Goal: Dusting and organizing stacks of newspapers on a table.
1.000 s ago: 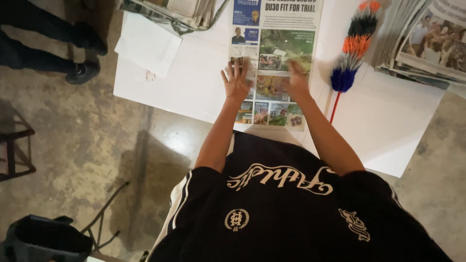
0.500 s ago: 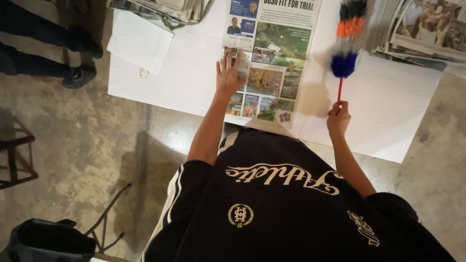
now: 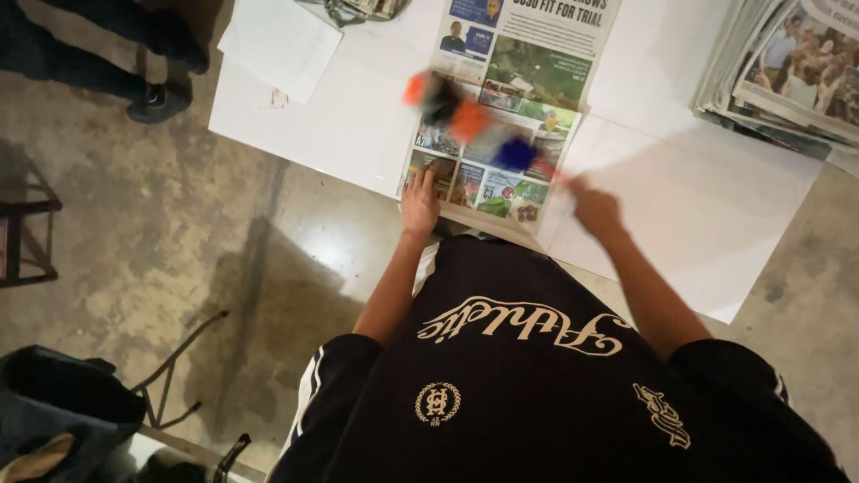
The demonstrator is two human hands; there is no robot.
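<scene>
While left hand (image 3: pixel 419 202) lies flat on newspaper (image 3: pixel 523 67) | right hand (image 3: pixel 595 207) fingers grip blurred feather duster (image 3: pixel 470 121)

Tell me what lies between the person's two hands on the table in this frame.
In the head view, the lower edge of the newspaper spans the stretch between the left hand, flat on it, and the right hand, which holds a blurred feather duster above the page.

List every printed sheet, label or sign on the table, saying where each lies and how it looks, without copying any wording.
Newspaper: table centre, flat under the left hand; bold black headline, colour photos.
Newspaper stack: top right corner, thick pile, colour photos on top.
Blank white sheet: top left, plain.
Feather duster: in the right hand, blurred over the newspaper; orange, black, blue.
</scene>
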